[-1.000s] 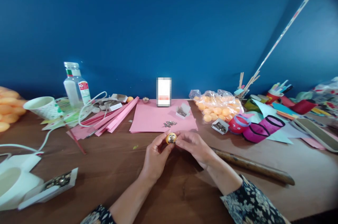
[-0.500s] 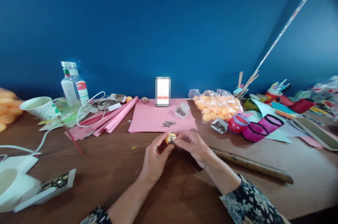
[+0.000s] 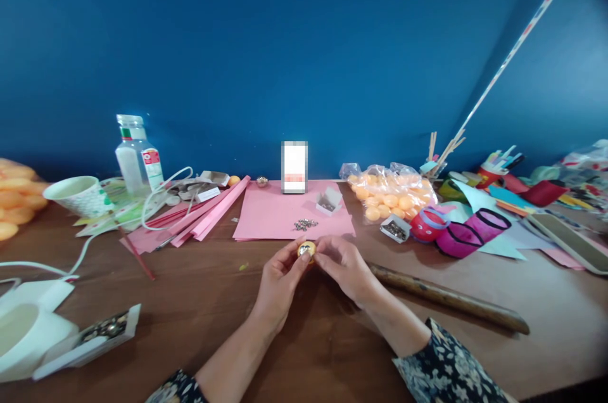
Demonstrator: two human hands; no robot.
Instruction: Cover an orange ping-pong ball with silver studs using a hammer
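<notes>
A small orange ball (image 3: 306,250) with a shiny metal stud on its near face was held just above the desk (image 3: 199,314), near the middle of its width and just in front of the near edge of a pink paper sheet (image 3: 285,216). The left hand (image 3: 280,282) pinched the ball from its left side with its fingers (image 3: 295,255) closed on it, and the right hand (image 3: 344,267) met it from the right, its fingers (image 3: 323,249) pressed to the ball at the stud. The ball looked light, hollow and thin-walled, smooth enough to slip and likely to dent under a hard squeeze; it would best be taken across its widest part with fingertips on opposite sides, clear of the stud. A loose heap of metal studs (image 3: 304,223) lay on the pink sheet just behind the hands, with a small open box (image 3: 329,201) behind it. A bag of orange balls (image 3: 392,194) sat toward the far edge on the right, and a wooden stick (image 3: 446,298) lay on the desk right of the right wrist. Folded pink strips (image 3: 209,213), a paper cup (image 3: 78,195) and a clear bottle (image 3: 135,156) stood toward the far left, and another box of studs (image 3: 102,330) lay near the left near corner.
</notes>
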